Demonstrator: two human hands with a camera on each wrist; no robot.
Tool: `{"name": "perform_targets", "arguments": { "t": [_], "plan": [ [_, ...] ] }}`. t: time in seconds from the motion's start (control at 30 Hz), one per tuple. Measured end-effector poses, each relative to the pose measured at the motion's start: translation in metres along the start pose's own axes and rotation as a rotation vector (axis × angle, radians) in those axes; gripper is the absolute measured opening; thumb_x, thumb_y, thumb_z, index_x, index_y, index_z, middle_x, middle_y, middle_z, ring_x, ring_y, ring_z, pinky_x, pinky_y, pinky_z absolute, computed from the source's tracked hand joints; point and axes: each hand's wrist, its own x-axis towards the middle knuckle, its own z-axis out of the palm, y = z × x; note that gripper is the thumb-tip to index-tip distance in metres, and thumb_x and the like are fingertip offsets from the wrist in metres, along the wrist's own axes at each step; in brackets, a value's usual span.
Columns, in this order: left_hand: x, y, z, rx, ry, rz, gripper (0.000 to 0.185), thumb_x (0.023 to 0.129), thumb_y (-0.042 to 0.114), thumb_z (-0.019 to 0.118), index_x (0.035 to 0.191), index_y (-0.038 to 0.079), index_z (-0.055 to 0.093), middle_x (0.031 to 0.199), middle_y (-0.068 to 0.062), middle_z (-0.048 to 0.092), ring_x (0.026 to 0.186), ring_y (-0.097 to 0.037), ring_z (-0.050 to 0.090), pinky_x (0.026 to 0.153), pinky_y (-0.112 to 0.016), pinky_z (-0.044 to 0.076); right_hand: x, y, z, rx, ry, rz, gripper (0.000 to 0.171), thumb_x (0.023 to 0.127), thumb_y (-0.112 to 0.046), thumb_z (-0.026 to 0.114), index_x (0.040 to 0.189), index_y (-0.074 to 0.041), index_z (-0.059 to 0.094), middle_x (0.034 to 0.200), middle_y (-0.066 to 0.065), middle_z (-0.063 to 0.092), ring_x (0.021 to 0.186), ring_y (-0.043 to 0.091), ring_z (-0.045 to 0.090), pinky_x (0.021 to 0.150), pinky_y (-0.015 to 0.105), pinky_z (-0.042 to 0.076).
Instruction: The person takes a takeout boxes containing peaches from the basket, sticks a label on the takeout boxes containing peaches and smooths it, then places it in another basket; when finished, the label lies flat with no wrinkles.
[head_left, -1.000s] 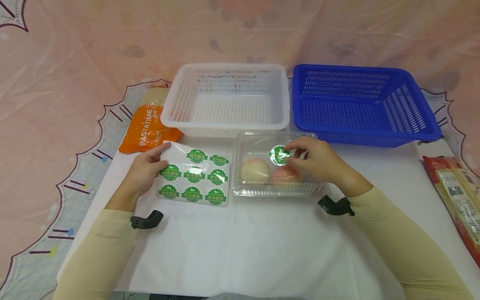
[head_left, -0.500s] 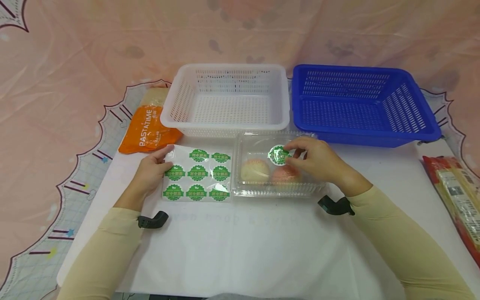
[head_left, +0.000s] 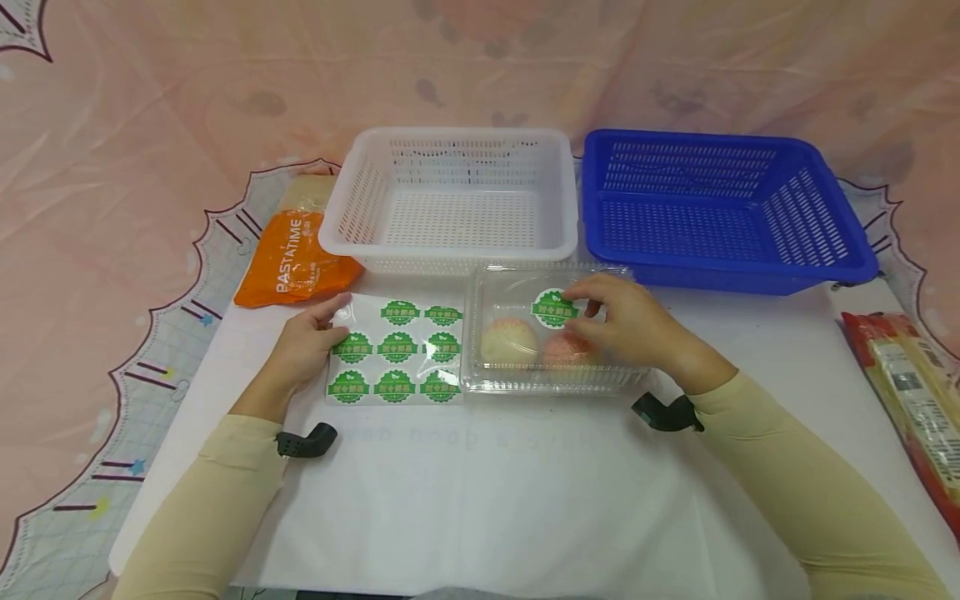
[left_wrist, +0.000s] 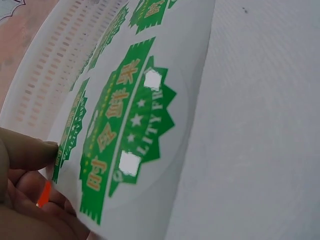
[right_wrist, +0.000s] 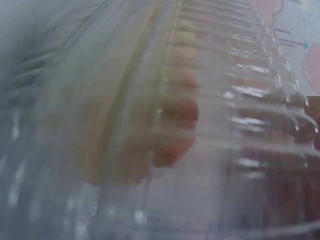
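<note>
My left hand [head_left: 300, 346] pinches the left edge of a white sheet of stickers [head_left: 375, 400]. Green round labels fill it apart from one blank spot at the upper left. In the left wrist view the thumb lies over the sheet's [left_wrist: 190, 165] edge. A single round green sticker [head_left: 553, 309] is pinched at its right edge by my right hand [head_left: 630, 325], above a clear plastic clamshell box [head_left: 495, 287]. Whether the sticker touches the lid I cannot tell. Through the plastic show two peach-like fruits, one pale [head_left: 508, 342] and one pink [head_left: 570, 352].
Behind the box stand a white basket [head_left: 450, 252] and a blue basket [head_left: 735, 275]. An orange PASTATIME bag [head_left: 296, 262] lies at the left, and a red-edged packet [head_left: 911, 392] at the right. White cloth [head_left: 480, 500] covers the table.
My left hand has brought the sticker sheet slightly right and laid it flatter, close beside the box. The right hand and its sticker have shifted only slightly left.
</note>
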Motion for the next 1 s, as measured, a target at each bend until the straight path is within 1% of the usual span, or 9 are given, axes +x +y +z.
{"name": "perform_targets", "arguments": {
  "t": [0.1, 0.3, 0.43, 0.53, 0.67, 0.87, 1.0],
  "plan": [
    [0.0006, -0.0007, 0.0006, -0.001, 0.001, -0.001, 0.058, 0.103, 0.005, 0.05, 0.157, 0.018, 0.033, 0.164, -0.011, 0.021, 0.149, -0.034, 0.019, 0.116, -0.047, 0.025, 0.0004, -0.001, 0.0004, -0.018, -0.009, 0.007, 0.04, 0.093, -0.019, 0.072, 0.128, -0.003, 0.066, 0.126, 0.011, 0.062, 0.095, 0.022, 0.057, 0.081, 0.04, 0.044],
    [0.0014, -0.001, 0.0016, -0.007, -0.001, -0.002, 0.058, 0.103, 0.006, 0.051, 0.157, 0.019, 0.034, 0.165, -0.01, 0.021, 0.149, -0.034, 0.018, 0.117, -0.046, 0.024, -0.0004, -0.0017, 0.0016, -0.024, -0.011, 0.0, 0.039, 0.094, -0.021, 0.071, 0.129, -0.005, 0.066, 0.13, 0.01, 0.06, 0.097, 0.021, 0.057, 0.079, 0.039, 0.043],
    [0.0017, 0.0001, 0.0015, -0.009, -0.002, -0.005, 0.057, 0.103, 0.006, 0.051, 0.157, 0.019, 0.034, 0.164, -0.01, 0.021, 0.149, -0.034, 0.018, 0.117, -0.046, 0.024, -0.0014, 0.001, 0.0029, 0.011, 0.039, -0.028, 0.035, 0.092, -0.014, 0.072, 0.125, -0.004, 0.068, 0.126, 0.01, 0.062, 0.097, 0.022, 0.058, 0.078, 0.039, 0.048],
    [0.0016, 0.0006, 0.0016, -0.012, -0.003, -0.008, 0.057, 0.103, 0.006, 0.051, 0.157, 0.018, 0.034, 0.165, -0.01, 0.021, 0.149, -0.033, 0.018, 0.117, -0.046, 0.023, -0.0015, 0.003, 0.0037, 0.049, 0.088, -0.05, 0.033, 0.09, -0.006, 0.072, 0.122, 0.0, 0.068, 0.121, 0.011, 0.063, 0.095, 0.023, 0.06, 0.078, 0.04, 0.053],
    [0.0006, 0.0009, 0.0021, -0.011, 0.001, -0.009, 0.057, 0.103, 0.006, 0.051, 0.157, 0.018, 0.034, 0.164, -0.011, 0.021, 0.149, -0.033, 0.019, 0.117, -0.046, 0.023, -0.0011, 0.0032, 0.0035, 0.066, 0.126, -0.047, 0.032, 0.089, 0.0, 0.069, 0.121, 0.004, 0.067, 0.12, 0.014, 0.063, 0.091, 0.025, 0.062, 0.078, 0.041, 0.053],
    [0.0005, 0.0015, 0.0038, 0.019, 0.011, -0.001, 0.057, 0.103, 0.007, 0.051, 0.157, 0.019, 0.034, 0.164, -0.011, 0.023, 0.147, -0.034, 0.023, 0.117, -0.047, 0.025, -0.0006, 0.0022, 0.0021, 0.044, 0.131, -0.021, 0.031, 0.089, 0.001, 0.065, 0.12, 0.003, 0.068, 0.117, 0.013, 0.064, 0.089, 0.024, 0.061, 0.077, 0.037, 0.05],
    [0.001, 0.0017, 0.0047, 0.042, 0.014, 0.01, 0.057, 0.103, 0.007, 0.05, 0.157, 0.019, 0.035, 0.163, -0.012, 0.024, 0.144, -0.035, 0.026, 0.117, -0.048, 0.026, -0.0006, 0.0012, 0.0016, 0.029, 0.122, -0.032, 0.03, 0.09, 0.001, 0.063, 0.12, 0.004, 0.068, 0.12, 0.015, 0.063, 0.089, 0.025, 0.061, 0.077, 0.037, 0.05]
  ]
}}
